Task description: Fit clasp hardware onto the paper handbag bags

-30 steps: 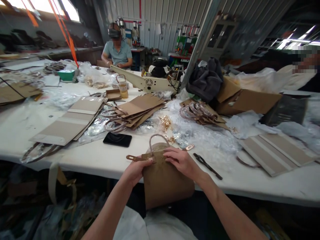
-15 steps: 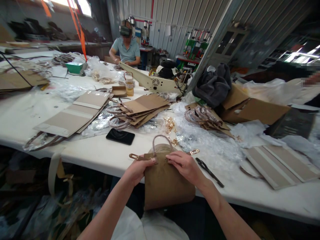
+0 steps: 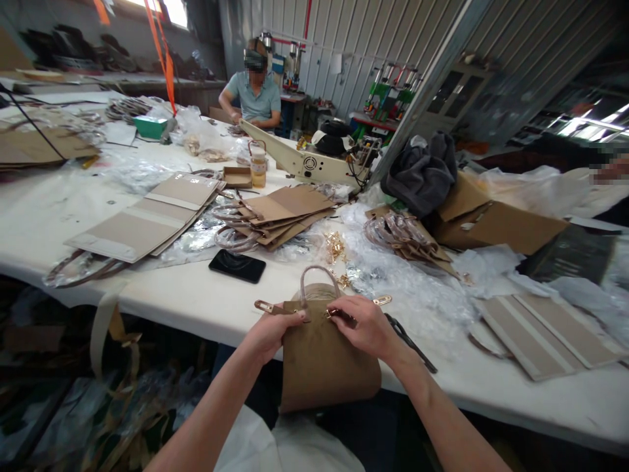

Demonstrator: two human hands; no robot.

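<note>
A brown handbag panel (image 3: 329,370) hangs over the table's front edge toward my lap, its looped handle (image 3: 319,270) standing up at the top. My left hand (image 3: 275,333) is closed on the panel's upper left edge, thumb on the front beside the handle's base. A brown strap (image 3: 269,307) with a gold slotted plate sticks out to the left above that hand. My right hand (image 3: 366,328) pinches a dark brown strap (image 3: 343,318) at the panel's upper right, close to a small gold fitting. Another gold slotted plate (image 3: 382,299) shows past the right knuckles.
Beyond the panel lie a pile of gold fittings (image 3: 335,248), a phone (image 3: 237,266) and stacked brown panels (image 3: 285,211). Black-handled pliers (image 3: 413,344) lie right of my hand, among plastic film (image 3: 407,282). A co-worker (image 3: 253,98) sits across the table.
My right fingers have curled and tilted, and the dark strap and gold fitting now show between them. My left hand stays in place on the panel. The view has shifted slightly.
</note>
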